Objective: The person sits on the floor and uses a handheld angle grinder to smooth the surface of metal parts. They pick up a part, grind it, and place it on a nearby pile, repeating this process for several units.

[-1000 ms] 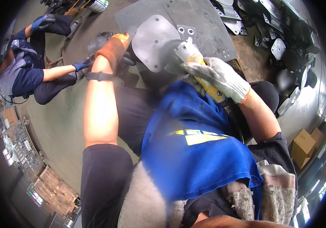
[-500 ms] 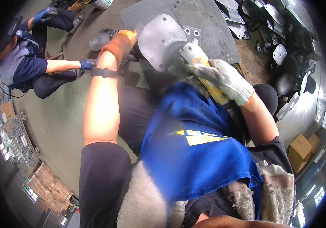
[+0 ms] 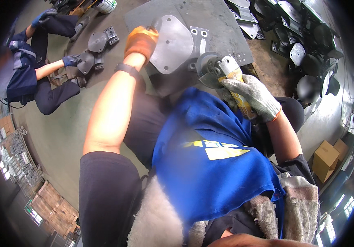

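The right hand (image 3: 253,92), in a pale knit glove, is closed round the yellow body of a grinder (image 3: 232,75), behind its metal head. That grip probably gives firm control while leaving the disc (image 3: 206,68) clear of the glove. Taking clock directions from the plate (image 3: 169,48), the disc is at 4 o'clock, just beside its edge; contact with anything beneath cannot be told.

The left hand (image 3: 141,43), gloved in orange, is at the plate's 9 o'clock edge with bent fingers, likely to steady it on the side away from the disc. Whether they pinch the rim is hidden.

The plate, a rounded grey diamond with holes, is over a sheet (image 3: 226,33) of dark metal, perhaps laid as a work surface. A bracket (image 3: 203,40) with ringed holes shows at 3 o'clock. The apron (image 3: 222,173), at 5 to 6, presumably guards the lap.

Farther out, a heap (image 3: 296,53) of similar parts spreads at 3. At 9, a co-worker's blue-gloved hand (image 3: 72,61) touches another part (image 3: 86,63) on the grey floor (image 3: 65,140). A bucket (image 3: 105,5) is at 10, a carton (image 3: 324,161) at 4, a wire cage (image 3: 19,158) at 8, and wooden boards (image 3: 55,208) at 7.
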Demonstrator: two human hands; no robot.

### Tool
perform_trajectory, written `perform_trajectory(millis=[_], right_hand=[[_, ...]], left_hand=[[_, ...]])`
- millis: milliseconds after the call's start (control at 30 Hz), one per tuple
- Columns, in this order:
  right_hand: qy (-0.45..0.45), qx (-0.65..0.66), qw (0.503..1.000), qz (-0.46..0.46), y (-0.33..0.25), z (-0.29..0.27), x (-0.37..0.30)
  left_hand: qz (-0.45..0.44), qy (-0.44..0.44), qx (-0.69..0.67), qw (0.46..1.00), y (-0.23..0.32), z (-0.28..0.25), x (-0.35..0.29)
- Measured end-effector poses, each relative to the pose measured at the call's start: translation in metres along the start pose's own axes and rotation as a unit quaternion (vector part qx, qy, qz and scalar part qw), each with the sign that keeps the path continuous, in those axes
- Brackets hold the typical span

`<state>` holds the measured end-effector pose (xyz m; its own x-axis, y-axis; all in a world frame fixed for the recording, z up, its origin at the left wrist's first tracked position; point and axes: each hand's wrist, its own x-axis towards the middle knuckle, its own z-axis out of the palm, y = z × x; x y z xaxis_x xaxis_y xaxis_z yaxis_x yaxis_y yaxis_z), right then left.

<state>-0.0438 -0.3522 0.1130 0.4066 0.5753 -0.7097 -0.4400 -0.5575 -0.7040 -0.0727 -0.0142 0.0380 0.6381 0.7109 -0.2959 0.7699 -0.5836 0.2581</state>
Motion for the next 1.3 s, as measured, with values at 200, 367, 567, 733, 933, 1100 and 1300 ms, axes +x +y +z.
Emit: perform_trajectory(millis=[200, 367, 567, 733, 933, 1100, 1300], right_hand=[[0.011, -0.094, 0.996, -0.002, 0.021, -0.016, 0.008], [0.001, -0.092, 0.995, -0.032, 0.017, -0.011, 0.011], [-0.011, -0.128, 0.992, -0.012, -0.003, -0.003, 0.022], [0.04, -0.182, 0.981, -0.061, 0.014, -0.019, 0.022], [0.031, -0.173, 0.97, -0.166, 0.034, -0.022, 0.034], [0.029, -0.137, 0.99, -0.02, 0.004, -0.009, 0.021], [-0.033, -0.25, 0.909, -0.333, 0.016, -0.023, 0.045]], left_hand=[[0.119, -0.004, 0.116, 0.986, -0.077, 0.052, 0.074], [0.217, 0.022, 0.192, 0.957, -0.07, 0.037, 0.055], [0.312, 0.04, 0.386, 0.867, -0.057, 0.021, 0.036], [0.268, 0.019, 0.303, 0.914, -0.067, 0.031, 0.05], [0.174, 0.017, 0.132, 0.976, -0.073, 0.048, 0.063], [0.102, 0.02, 0.028, 0.994, -0.069, 0.045, 0.06], [0.155, -0.027, 0.086, 0.984, -0.074, 0.043, 0.065]])
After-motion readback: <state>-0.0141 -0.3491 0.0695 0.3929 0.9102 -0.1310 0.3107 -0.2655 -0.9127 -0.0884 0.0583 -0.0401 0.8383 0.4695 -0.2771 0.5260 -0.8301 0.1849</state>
